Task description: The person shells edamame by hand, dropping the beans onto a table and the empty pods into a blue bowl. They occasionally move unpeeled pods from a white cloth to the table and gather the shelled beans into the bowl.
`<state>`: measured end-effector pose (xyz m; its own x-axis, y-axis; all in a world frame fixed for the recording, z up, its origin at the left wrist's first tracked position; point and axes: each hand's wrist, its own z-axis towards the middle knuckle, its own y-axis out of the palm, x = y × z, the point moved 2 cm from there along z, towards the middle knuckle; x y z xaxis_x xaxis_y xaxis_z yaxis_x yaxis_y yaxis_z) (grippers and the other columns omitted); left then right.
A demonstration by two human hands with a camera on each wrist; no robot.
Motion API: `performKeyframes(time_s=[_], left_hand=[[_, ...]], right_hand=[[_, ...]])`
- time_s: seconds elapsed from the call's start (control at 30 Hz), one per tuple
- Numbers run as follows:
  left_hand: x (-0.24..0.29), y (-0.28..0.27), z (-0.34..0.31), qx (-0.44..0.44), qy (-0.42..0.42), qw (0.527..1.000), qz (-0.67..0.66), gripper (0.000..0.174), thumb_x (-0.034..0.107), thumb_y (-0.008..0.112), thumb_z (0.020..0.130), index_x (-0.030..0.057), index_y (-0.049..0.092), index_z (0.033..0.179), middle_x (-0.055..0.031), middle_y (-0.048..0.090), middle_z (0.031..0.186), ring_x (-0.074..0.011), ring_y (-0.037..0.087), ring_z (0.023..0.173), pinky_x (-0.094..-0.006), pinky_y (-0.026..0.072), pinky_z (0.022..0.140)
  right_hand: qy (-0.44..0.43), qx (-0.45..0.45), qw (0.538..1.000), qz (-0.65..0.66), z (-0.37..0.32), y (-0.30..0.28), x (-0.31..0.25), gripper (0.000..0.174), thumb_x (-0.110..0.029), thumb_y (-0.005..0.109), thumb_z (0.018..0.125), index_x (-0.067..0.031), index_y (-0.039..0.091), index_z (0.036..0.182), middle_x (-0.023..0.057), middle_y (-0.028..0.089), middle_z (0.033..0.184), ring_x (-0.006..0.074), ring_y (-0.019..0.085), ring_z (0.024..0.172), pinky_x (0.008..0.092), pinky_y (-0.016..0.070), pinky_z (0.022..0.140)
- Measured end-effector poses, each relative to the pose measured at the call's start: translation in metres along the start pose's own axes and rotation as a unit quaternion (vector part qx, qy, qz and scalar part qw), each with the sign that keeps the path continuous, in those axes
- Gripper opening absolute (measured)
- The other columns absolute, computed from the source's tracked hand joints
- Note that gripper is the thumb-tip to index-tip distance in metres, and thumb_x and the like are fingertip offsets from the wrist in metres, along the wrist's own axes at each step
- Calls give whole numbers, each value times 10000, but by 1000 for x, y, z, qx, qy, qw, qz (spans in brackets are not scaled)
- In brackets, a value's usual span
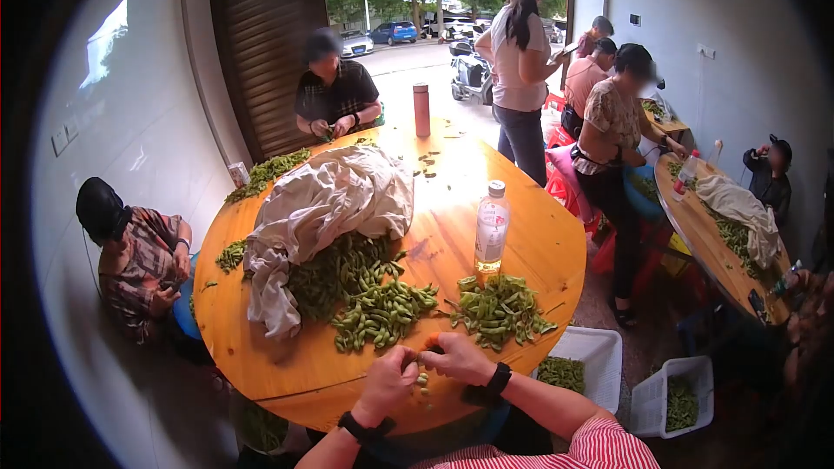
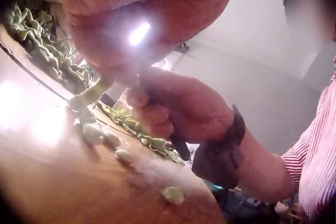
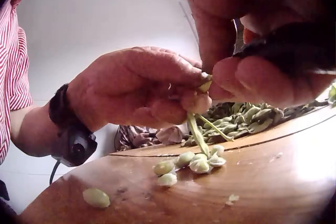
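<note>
Round wooden table (image 1: 539, 243), other people seated about it, took up most of the head view. On its far-left half lay a crumpled cloth (image 1: 330, 200), and a heap of green pods (image 1: 373, 304) spilled from under it toward me. To the right of that heap sat a smaller pile of pods (image 1: 499, 308), with a plastic bottle (image 1: 491, 230) standing just behind it. Two white crates (image 1: 591, 347) stood on the floor at the right. At the near edge my left hand (image 1: 387, 382) and right hand (image 1: 460, 358) were together, fingertips meeting. Both pinched one pod (image 3: 195, 129), which hung just above the wood. Beneath it lay a cluster of shelled beans (image 3: 199, 163), with a few more scattered beside them.
</note>
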<state>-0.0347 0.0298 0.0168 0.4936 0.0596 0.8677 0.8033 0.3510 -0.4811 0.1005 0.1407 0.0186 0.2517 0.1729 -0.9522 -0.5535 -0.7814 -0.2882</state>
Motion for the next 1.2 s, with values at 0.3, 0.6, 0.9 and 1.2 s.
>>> performKeyframes(time_s=[0.3, 0.6, 0.9, 1.2], left_hand=[[4, 2, 1, 17, -1, 999, 35, 189, 77, 596, 788, -7, 598, 957, -201, 655, 849, -367, 656, 790, -419, 522, 703], [-6, 5, -7, -48, 51, 996, 46, 219, 118, 645, 832, -13, 648, 1008, -192, 655, 892, -333, 650, 802, -387, 507, 692], [2, -4, -3, -40, 31, 998, 43, 177, 173, 651, 885, 35, 696, 985, -165, 684, 878, -340, 665, 792, -401, 518, 698], [2, 0, -5, -14, -14, 997, 76, 155, 145, 623, 897, 5, 686, 925, -189, 684, 880, -352, 668, 801, -421, 510, 683]], right_hand=[[-175, 69, 973, -130, -7, 2, -8, 222, -192, 692, 869, 11, 649, 947, 184, 659, 739, 267, 677, 664, 354, 518, 615], [-184, 46, 967, -168, -8, -12, -12, 166, -131, 685, 845, 8, 650, 930, 159, 628, 706, 191, 630, 629, 312, 509, 617], [-115, 76, 990, -43, -12, -30, -1, 167, -124, 666, 851, 21, 649, 931, 52, 605, 679, 89, 570, 651, 265, 480, 614], [-79, 109, 986, -97, -7, -34, 5, 185, -147, 641, 830, 20, 672, 903, 169, 641, 708, 212, 626, 631, 335, 496, 620]])
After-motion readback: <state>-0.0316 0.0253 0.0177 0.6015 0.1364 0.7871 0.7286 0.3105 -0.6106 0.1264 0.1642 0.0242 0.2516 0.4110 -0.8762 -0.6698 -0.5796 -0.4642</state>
